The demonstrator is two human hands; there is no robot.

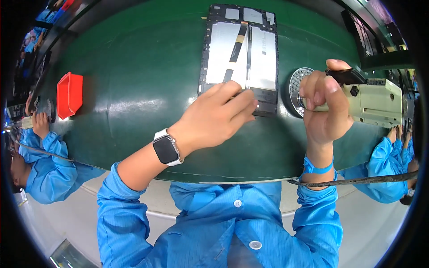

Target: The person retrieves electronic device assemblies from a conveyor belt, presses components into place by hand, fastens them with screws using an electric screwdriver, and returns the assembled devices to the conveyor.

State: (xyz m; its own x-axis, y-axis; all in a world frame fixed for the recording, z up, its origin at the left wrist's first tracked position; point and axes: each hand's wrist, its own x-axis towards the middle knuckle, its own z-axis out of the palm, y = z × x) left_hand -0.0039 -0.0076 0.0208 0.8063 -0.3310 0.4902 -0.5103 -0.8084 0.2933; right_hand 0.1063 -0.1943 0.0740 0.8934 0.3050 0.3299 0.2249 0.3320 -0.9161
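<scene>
An opened tablet (263,58) lies face down on the green table, its silvery inner panels and flat ribbon cable showing. My left hand (219,116) rests on its lower edge with the fingers bent over the dark strip and the thumb hidden. My right hand (326,98) is wrapped round a cream electric screwdriver (375,105) with a black lever (346,76). The tool lies roughly sideways, its body pointing right and its nose to the left. Beneath that nose, beside the tablet, is a round metal screw tray (295,85) with small holes.
A red plastic bin (71,95) stands at the left on the green table (134,76). A dark cable (366,179) runs along the lower right, across my wrist. Co-workers in blue sit on the left (53,178) and right (384,165). A screen (357,31) stands at the far right.
</scene>
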